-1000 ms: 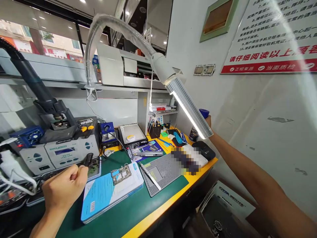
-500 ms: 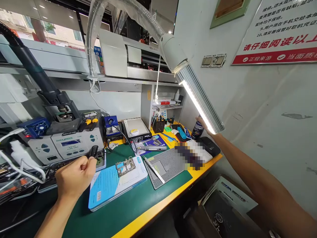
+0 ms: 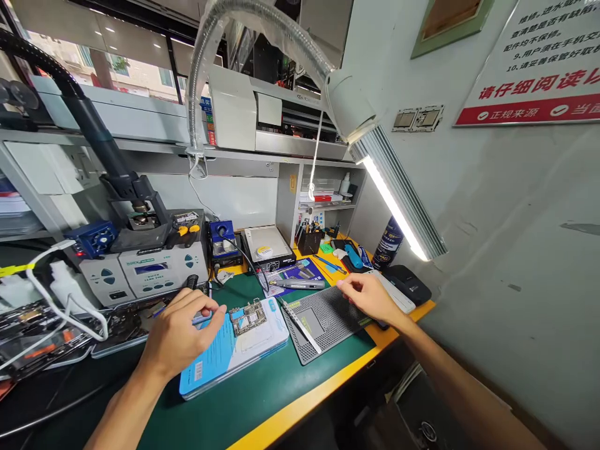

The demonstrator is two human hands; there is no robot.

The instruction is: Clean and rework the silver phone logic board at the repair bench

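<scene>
Two bare forearms in view! The left forearm (image 3: 129, 400) slants up from the bottom edge, wrist bent, and there's the left hand (image 3: 180, 334), back upward, fingers loosely curled, thumb stretched out to the side with a clear gap beneath the index finger. Its inner fingers are hidden, so the grip can't be read. Over to the other side: the right forearm (image 3: 452, 369) runs in long from the lower corner, wrist nearly straight, the right hand (image 3: 372, 299) angled inward, fingers bent, palm out of sight. The hands sit well apart.
</scene>
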